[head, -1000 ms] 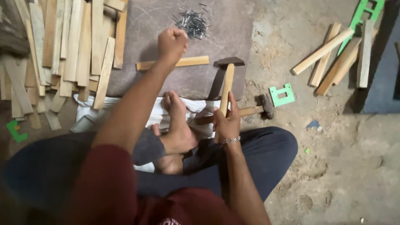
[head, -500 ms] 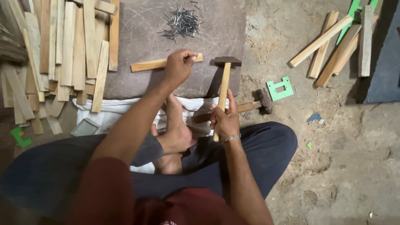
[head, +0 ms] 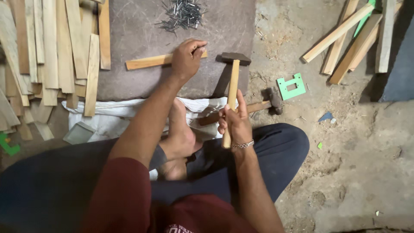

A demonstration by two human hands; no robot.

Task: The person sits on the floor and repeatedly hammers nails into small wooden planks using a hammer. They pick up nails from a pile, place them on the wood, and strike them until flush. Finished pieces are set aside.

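We take this for a rough floor-level woodworking shop. The ground (head: 366, 172) is bare packed earth strewn with chips and dust. A stack of cut wooden slats (head: 51, 51) lies far left, more wood pieces (head: 345, 39) far right. A flat stone slab (head: 142, 82) serves as the work surface, with a heap of nails (head: 181, 13) at its far edge. We see two hammers (head: 233, 82) (head: 258, 105) and a green plastic template (head: 291, 86) on the dirt.
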